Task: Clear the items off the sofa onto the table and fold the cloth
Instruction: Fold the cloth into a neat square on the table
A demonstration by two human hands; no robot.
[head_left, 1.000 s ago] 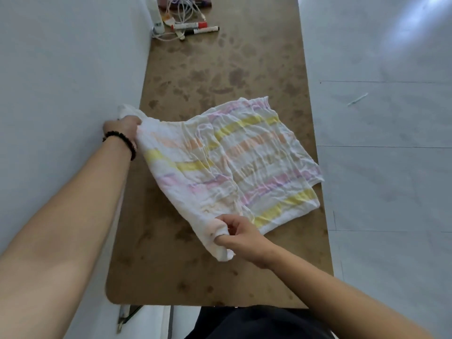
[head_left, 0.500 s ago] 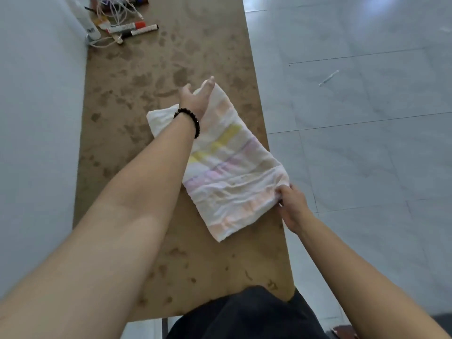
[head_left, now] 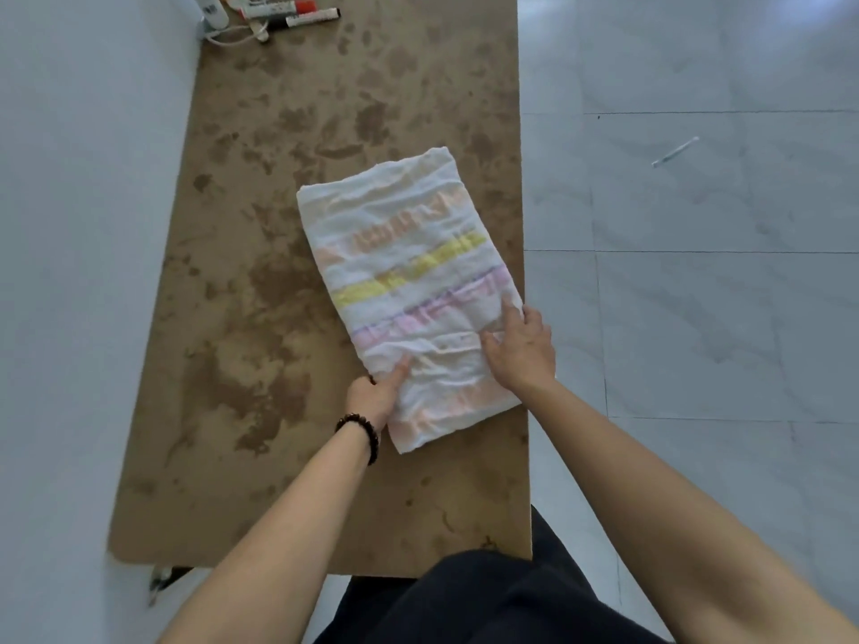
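The striped white, yellow and pink cloth (head_left: 409,271) lies folded into a long rectangle on the brown table (head_left: 260,318), close to its right edge. My left hand (head_left: 374,395) is at the cloth's near left edge, thumb on top of the fabric and fingers hidden at the edge, holding it. Over the near right part of the cloth my right hand (head_left: 523,348) rests flat with its fingers spread.
Markers (head_left: 297,13), a white cable (head_left: 234,37) and a white bottle (head_left: 211,9) sit at the table's far left end. A white wall (head_left: 83,225) runs along the left. Grey tiled floor (head_left: 697,318) lies to the right, with a small white stick (head_left: 675,152) on it.
My left hand came back from the cloth's far end to its near left edge. My right hand moved from the cloth's right corner onto its top. The cloth now lies folded and flatter.
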